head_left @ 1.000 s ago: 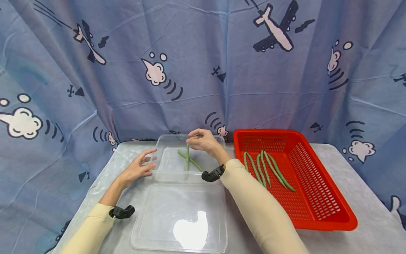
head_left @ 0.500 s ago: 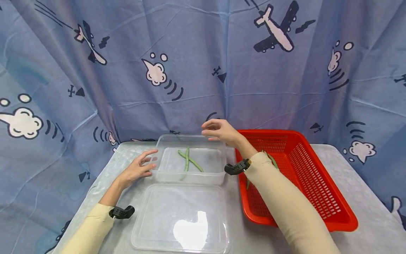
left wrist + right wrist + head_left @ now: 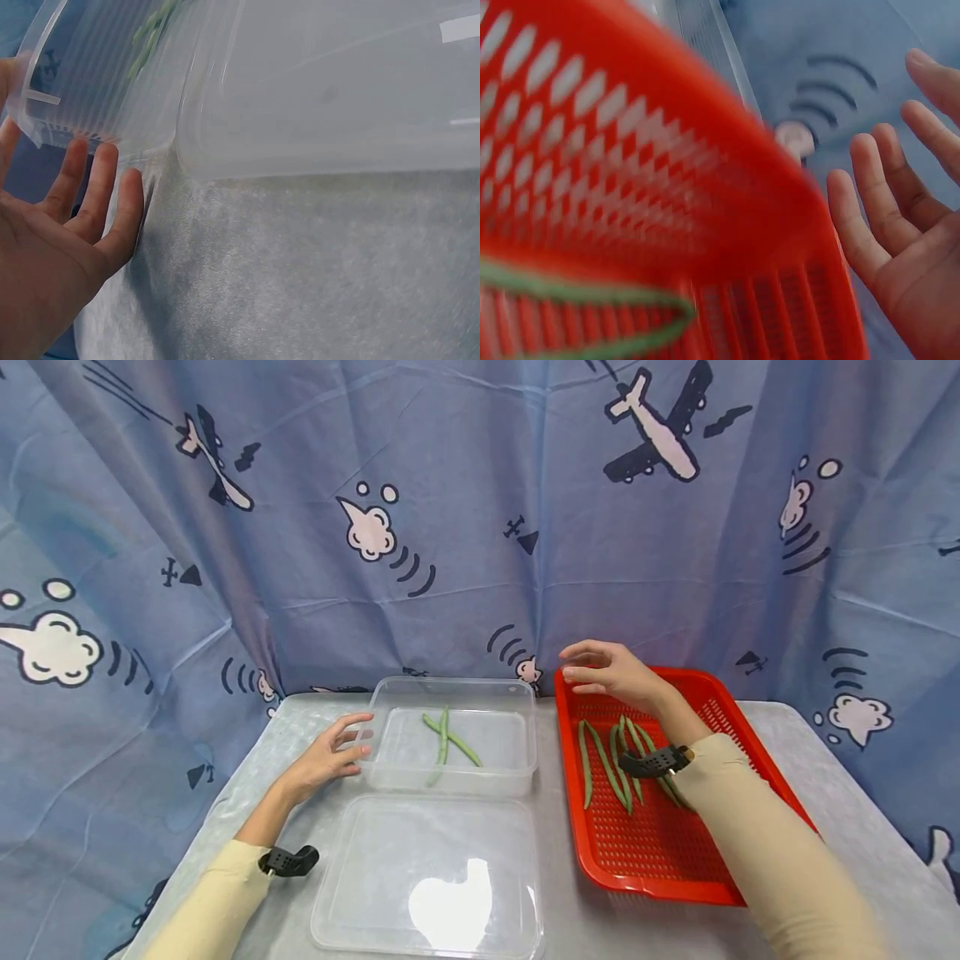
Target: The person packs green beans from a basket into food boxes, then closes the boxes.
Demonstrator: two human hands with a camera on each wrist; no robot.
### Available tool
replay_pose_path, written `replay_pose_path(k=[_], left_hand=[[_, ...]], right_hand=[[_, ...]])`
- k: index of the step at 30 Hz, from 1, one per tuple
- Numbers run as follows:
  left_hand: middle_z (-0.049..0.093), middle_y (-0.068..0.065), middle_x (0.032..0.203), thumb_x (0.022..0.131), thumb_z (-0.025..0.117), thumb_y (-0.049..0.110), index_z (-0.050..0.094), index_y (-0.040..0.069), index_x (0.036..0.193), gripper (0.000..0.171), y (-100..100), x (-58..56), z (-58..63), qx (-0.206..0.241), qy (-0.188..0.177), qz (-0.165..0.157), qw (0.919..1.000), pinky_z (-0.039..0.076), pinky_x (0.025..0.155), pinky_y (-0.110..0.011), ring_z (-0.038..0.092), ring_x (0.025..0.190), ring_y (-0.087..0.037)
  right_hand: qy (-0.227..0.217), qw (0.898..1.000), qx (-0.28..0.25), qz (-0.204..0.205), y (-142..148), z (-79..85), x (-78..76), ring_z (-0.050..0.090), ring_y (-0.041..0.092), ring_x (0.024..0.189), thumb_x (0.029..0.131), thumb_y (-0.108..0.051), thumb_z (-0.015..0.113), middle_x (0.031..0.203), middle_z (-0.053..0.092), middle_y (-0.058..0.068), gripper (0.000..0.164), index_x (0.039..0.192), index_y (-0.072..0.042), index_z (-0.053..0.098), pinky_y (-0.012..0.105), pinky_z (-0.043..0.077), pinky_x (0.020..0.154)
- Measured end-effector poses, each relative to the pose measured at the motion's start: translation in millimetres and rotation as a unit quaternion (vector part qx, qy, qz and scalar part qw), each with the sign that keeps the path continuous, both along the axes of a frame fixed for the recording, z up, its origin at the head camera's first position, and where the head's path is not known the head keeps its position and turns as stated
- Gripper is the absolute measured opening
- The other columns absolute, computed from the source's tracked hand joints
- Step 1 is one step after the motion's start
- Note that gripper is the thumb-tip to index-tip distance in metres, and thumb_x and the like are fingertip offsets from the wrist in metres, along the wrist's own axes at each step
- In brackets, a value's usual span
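Clear plastic rectangular box: two crossed green beans are contained; its left side is flanked by the left hand, fingers relaxed. To the box's right, a red perforated plastic basket of further green beans is overhung by the right hand, empty.

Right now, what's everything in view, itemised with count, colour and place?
Red basket: one, red, right side
Loose beans: at least five, green, in basket
Box: one, clear, left of basket
Crossed beans: two, green, in box
Lid: one, clear, nearer than box
Table: one, pale grey, underneath
Curtain: one, blue, behind
Wristbands: two, black, wrists
Sleeves: two, cream, forearms
Left hand: one, at box's left end
Right hand: one, by basket's far left corner
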State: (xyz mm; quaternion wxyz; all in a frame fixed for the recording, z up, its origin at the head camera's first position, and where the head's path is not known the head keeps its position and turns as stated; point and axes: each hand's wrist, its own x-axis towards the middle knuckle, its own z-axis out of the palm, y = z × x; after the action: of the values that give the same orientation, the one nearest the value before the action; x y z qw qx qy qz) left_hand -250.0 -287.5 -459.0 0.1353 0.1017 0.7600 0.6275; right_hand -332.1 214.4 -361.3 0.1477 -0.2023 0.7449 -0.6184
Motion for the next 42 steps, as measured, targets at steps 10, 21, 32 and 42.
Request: replay_pose_path(k=[10,21,32,42], left_hand=[[0.019,-0.024,0.161,0.104,0.061,0.014,0.031,0.016,0.159,0.062,-1,0.4,0.3,-0.009,0.002,0.005,0.9999,0.044,0.100,-0.058,0.026,0.143,-0.046],[0.017,-0.025,0.161,0.103,0.063,0.018,0.029,0.014,0.160,0.066,-2,0.5,-0.3,-0.005,0.001,0.004,1.0000,0.044,0.100,-0.057,0.024,0.143,-0.046],[0.017,-0.026,0.161,0.103,0.064,0.020,0.031,0.016,0.159,0.065,0,-0.9,0.5,-0.007,0.006,-0.001,1.0000,0.044,0.100,-0.058,0.023,0.144,-0.046],[0.013,-0.025,0.163,0.104,0.063,0.019,0.031,0.016,0.159,0.064,1,-0.2,-0.6,-0.012,0.004,0.005,0.9999,0.042,0.101,-0.060,0.019,0.146,-0.046]], right_hand=[[0.005,0.998,0.052,-0.018,64,-16.5,9.4,0.057,0.039,0.118,0.100,-0.015,0.067,0.140,0.044,0.032,0.051,0.143,0.006,0.047,0.046,0.050,0.095],[0.016,0.993,0.118,-0.019,104,-41.2,11.4,0.063,0.027,0.110,0.096,-0.012,0.073,0.140,0.047,0.031,0.058,0.145,0.004,0.047,0.049,0.052,0.093],[0.058,0.980,0.192,-0.007,120,-65.5,11.3,0.062,0.033,0.095,0.089,-0.006,0.079,0.115,0.061,0.029,0.061,0.142,0.005,0.052,0.049,0.057,0.075],[0.056,0.975,0.211,-0.038,119,-77.2,11.9,0.049,0.021,0.069,0.087,-0.008,0.082,0.083,0.058,0.014,0.062,0.140,0.007,0.054,0.032,0.044,0.059]])
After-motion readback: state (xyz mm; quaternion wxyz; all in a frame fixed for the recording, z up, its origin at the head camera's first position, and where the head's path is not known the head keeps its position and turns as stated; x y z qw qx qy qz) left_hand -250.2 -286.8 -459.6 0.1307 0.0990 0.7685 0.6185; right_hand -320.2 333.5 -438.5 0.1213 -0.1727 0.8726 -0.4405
